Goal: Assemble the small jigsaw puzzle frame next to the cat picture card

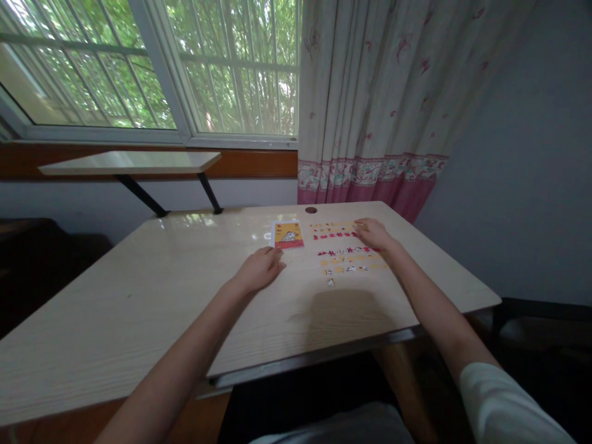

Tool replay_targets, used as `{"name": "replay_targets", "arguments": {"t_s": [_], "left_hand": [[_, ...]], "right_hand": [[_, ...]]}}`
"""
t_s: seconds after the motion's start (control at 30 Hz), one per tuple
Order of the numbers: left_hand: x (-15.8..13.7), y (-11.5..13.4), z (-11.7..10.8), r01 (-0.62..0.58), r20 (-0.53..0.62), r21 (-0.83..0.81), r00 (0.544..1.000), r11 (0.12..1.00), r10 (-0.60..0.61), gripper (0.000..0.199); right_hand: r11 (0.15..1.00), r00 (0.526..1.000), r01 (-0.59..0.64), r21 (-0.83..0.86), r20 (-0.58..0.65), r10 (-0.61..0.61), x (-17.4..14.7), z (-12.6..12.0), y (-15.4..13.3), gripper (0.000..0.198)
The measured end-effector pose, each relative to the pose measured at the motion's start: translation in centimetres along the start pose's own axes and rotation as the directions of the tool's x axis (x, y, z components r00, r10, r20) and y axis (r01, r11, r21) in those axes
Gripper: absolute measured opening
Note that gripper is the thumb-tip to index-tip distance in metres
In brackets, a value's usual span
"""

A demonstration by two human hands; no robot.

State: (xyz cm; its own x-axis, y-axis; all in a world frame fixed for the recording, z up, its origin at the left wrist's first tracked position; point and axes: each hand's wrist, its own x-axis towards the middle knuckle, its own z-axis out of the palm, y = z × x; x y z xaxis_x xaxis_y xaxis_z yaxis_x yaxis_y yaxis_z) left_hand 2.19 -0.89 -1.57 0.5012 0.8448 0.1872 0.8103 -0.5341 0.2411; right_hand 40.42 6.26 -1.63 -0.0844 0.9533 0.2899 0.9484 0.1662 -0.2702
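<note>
Several small jigsaw puzzle pieces [340,235] lie in rows on the desk, some red, some yellow, some black and white. My right hand [372,233] is over the right end of the far rows, its fingers bent down and close together. What is under its fingertips is hidden. A picture card [289,235] with a spotted animal on yellow and red lies left of the pieces. At its lower left corner my left hand [261,268] rests with fingers loosely stretched, holding nothing that shows. One piece [330,282] lies apart, nearest to me.
The pale wooden desk [152,296] has a raised shelf [134,161] on black legs at its back left. A round cable hole [311,210] is near the back edge. Behind stand a barred window [235,68] and a floral curtain [370,92].
</note>
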Motion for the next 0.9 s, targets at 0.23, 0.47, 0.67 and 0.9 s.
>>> {"name": "replay_targets", "arguments": {"t_s": [0.23,0.47,0.67,0.9], "left_hand": [[1.1,-2.4,1.1,0.141,0.193,0.195,0.965,0.971,-0.179,0.068],[-1.3,-1.5,0.6,0.103,0.216,0.227,0.964,0.968,-0.153,0.073],[-4.1,-1.1,0.4,0.08,0.187,0.224,0.975,0.971,-0.124,0.077],[-5.7,-1.5,-0.3,0.064,0.225,0.165,0.969,0.984,-0.101,0.075]], "right_hand": [[0.92,0.882,0.39,-0.014,0.293,-0.37,-3.0,1.3,-9.7,0.073],[0.855,0.777,0.518,0.023,0.406,-0.481,-6.2,2.8,-16.4,0.087],[0.855,0.767,0.515,0.055,0.415,-0.489,-8.2,2.8,-18.4,0.08],[0.837,0.721,0.533,0.12,0.453,-0.524,-8.8,1.9,-18.4,0.072]]}}
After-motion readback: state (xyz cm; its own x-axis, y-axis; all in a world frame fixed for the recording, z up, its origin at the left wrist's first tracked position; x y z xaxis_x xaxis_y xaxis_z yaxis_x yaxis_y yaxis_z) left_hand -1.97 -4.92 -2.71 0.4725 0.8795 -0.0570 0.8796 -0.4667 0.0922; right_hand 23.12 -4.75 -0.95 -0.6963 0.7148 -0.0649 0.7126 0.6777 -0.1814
